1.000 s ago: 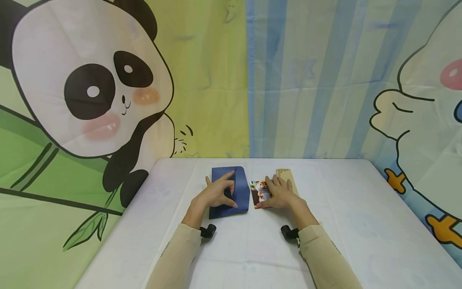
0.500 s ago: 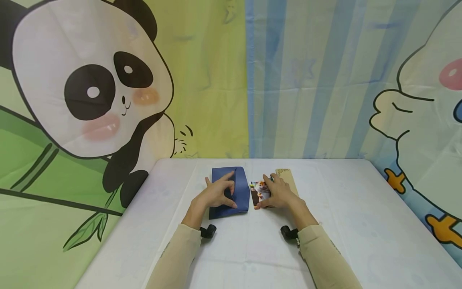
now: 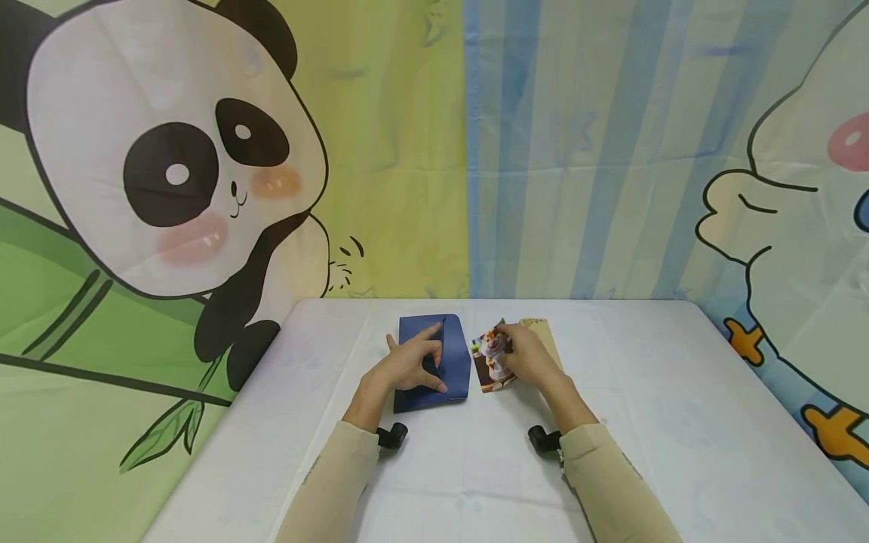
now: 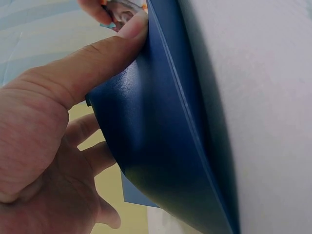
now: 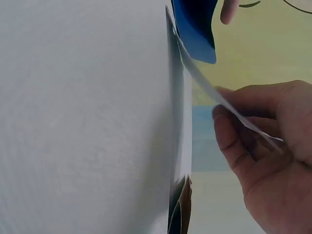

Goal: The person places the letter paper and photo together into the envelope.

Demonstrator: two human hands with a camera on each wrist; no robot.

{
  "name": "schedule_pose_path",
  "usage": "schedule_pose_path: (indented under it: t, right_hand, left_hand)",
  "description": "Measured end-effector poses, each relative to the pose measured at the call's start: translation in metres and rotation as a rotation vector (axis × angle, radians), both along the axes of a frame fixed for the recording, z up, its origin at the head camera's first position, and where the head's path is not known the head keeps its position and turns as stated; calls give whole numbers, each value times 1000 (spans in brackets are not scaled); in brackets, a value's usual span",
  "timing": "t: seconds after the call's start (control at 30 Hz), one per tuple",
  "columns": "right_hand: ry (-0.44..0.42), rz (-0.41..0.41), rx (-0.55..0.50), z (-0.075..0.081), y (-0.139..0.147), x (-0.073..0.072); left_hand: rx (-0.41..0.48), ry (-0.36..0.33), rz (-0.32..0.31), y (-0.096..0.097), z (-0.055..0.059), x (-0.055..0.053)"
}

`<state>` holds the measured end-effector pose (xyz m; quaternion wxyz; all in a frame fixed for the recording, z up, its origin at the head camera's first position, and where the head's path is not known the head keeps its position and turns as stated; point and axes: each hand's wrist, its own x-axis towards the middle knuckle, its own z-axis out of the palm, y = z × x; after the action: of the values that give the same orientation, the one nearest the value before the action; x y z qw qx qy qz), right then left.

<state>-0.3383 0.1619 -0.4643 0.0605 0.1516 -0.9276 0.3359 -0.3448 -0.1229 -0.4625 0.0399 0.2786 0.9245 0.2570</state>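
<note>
A dark blue envelope (image 3: 456, 354) lies on the white table, its flap edge facing right. My left hand (image 3: 407, 363) holds it with thumb and index finger spread across it; the left wrist view shows the thumb on the bowed blue surface and other fingers partly behind it. Right beside it, my right hand (image 3: 532, 358) pinches a small photo (image 3: 490, 354) of a white and orange animal, which is tilted up off the table. Seen edge-on in the right wrist view, the photo (image 5: 209, 87) runs between thumb and fingers. A beige card (image 3: 543, 332) with a patterned corner lies behind the right hand, partly hidden.
The white tabletop (image 3: 645, 407) extends around the hands. Behind it hang printed cloths with a panda (image 3: 176, 151) and blue stripes (image 3: 529, 151). Black wrist camera mounts (image 3: 391, 436) stick out inward from the sleeves.
My right hand's spread fingers have drawn together on the photo, which has turned and lifted from the table. The left hand and blue envelope have stayed in place.
</note>
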Motion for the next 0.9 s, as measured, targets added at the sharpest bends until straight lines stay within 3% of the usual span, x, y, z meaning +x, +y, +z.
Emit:
schedule_pose_path:
  t: [0.23,0.67,0.9]
  right_hand:
    - [12,-74,-66,5,-2,-1]
    - [76,-25,-166,7,-3,1]
    - [77,-27,-276,10,-5,2]
  left_hand:
    - [0,-14,4,0,0,0]
    - [2,-24,4,1,2,1]
    - [10,-30,3,1,1,0]
